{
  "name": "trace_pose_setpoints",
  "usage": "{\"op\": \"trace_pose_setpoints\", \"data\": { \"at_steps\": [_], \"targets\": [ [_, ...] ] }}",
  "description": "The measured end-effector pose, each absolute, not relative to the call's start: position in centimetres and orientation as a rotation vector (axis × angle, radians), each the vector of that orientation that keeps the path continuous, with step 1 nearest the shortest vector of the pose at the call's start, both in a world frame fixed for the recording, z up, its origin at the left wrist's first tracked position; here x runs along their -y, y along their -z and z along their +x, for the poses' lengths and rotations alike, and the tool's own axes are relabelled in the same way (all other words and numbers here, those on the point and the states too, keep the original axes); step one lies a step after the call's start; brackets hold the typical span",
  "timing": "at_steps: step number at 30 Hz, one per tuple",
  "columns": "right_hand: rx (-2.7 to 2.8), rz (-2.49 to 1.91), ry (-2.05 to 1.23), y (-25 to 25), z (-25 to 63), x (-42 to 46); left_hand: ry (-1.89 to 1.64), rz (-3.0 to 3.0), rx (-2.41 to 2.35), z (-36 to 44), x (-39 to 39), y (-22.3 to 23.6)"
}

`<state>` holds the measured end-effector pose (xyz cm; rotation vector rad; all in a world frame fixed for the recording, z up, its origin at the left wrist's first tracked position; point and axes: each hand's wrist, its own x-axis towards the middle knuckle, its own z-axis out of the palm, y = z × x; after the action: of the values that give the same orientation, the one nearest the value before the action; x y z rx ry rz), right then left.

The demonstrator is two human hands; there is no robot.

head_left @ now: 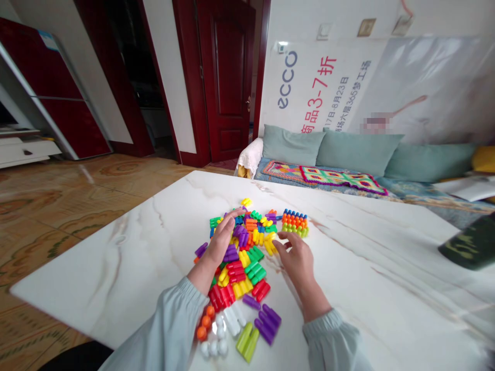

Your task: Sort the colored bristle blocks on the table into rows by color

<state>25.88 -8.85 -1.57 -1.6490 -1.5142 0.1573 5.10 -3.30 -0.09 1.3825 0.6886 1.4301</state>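
A heap of bright plastic peg blocks (243,260) in red, yellow, green, purple, orange and white lies in the middle of the white marble table (348,288). My left hand (221,238) rests flat on the left side of the heap, fingers stretched toward the far blocks. My right hand (296,257) lies at the heap's right edge, its fingertips touching yellow pieces (270,243). A joined slab of orange, blue and green pegs (294,222) sits just beyond my right hand. Neither hand clearly grips a block.
A dark camouflage-patterned object (469,245) lies at the table's right edge. Behind the table stands a sofa with teal cushions (348,149) and a colourful mat (328,176). A dark red door (228,77) and tiled floor (58,206) are on the left.
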Motion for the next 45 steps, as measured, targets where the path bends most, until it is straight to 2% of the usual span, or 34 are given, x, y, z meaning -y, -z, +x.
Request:
{"op": "trace_pose_setpoints", "data": {
  "at_steps": [7,11,15,17,21,25,33,39,45],
  "targets": [
    [1.654,-1.655,-0.194,3.1,25.4,9.0,-1.376,1.399,-0.830,3.4,5.1,-1.9],
    [1.615,-1.613,-0.176,3.4,25.6,8.8,-1.108,1.580,-0.873,1.0,8.4,-4.7],
    [1.588,-1.596,-0.170,3.0,25.5,8.8,-0.754,1.999,-1.018,-0.5,13.8,-6.4],
    [1.606,-1.568,-0.166,2.9,25.4,8.9,-0.614,2.236,-1.106,-0.3,16.9,-5.6],
    [1.629,-1.514,-0.169,2.8,25.1,9.3,-0.508,2.478,-1.356,0.6,21.1,-1.0],
    [1.678,-1.470,-0.213,2.5,24.8,9.5,-0.607,2.629,-1.455,1.1,20.1,2.1],
    [1.782,-1.455,-0.300,2.7,24.6,9.4,-0.764,2.714,-1.355,0.8,11.4,1.9],
    [1.773,-1.458,-0.322,2.7,24.3,9.4,-0.944,2.555,-1.278,2.5,6.9,2.1],
    [1.764,-1.441,-0.222,2.5,24.0,9.5,-1.386,2.150,-1.273,4.5,4.1,2.4]
  ]
}}
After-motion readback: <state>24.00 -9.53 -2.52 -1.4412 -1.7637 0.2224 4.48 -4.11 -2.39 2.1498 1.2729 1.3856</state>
